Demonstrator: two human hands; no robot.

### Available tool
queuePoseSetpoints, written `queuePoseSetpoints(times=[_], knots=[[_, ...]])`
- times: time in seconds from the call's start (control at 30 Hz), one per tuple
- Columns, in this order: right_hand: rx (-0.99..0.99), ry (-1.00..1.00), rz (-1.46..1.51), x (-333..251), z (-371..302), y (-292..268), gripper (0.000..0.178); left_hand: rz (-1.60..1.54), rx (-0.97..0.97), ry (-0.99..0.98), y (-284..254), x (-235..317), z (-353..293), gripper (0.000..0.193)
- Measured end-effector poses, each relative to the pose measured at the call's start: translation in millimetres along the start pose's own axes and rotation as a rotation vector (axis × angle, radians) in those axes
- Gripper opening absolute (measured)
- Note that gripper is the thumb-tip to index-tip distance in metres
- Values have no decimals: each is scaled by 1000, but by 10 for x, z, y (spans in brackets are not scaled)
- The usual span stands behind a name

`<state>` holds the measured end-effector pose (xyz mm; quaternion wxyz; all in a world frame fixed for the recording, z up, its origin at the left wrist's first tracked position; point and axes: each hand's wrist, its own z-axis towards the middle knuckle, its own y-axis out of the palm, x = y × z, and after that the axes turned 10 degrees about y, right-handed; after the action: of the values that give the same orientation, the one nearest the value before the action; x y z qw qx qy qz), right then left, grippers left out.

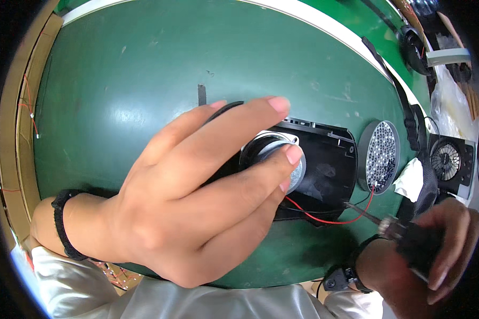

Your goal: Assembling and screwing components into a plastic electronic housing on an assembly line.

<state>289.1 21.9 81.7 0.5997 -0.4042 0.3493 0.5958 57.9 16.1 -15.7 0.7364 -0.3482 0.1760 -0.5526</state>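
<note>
My left hand (191, 186) reaches across the middle of the table, its fingers curled over a round speaker (299, 178) with a silver back. The speaker sits in a black plastic housing (327, 178), whose left part is hidden under the hand. From the speaker a red wire (324, 219) and a black one run right toward a small white connector (375, 184) by the round tray. At the lower right, my right hand (452, 247) is closed around a black powered screwdriver (418, 242). Its thin bit points left toward the housing's near right corner.
A round grey tray (363, 162) of small screws stands right of the housing. Beyond it lie a crumpled white tissue (410, 179), a black strap (411, 127) and a fan-like black part (446, 160). Cardboard (24, 138) lines the left edge of the green table (122, 80).
</note>
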Motion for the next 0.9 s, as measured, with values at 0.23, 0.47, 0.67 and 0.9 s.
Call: queuePoseSetpoints(times=[0.23,0.47,0.67,0.9], knots=[[-95,87,9,160,21,463,24,27,-53,-8,-32,-3,129,28],[-155,167,29,152,-55,409,23,111,133,-1,138,-24,74,13],[-181,217,45,136,-186,298,22,85,144,-15,134,5,73,10],[-195,280,51,97,-273,275,21,88,111,-14,126,34,102,12]])
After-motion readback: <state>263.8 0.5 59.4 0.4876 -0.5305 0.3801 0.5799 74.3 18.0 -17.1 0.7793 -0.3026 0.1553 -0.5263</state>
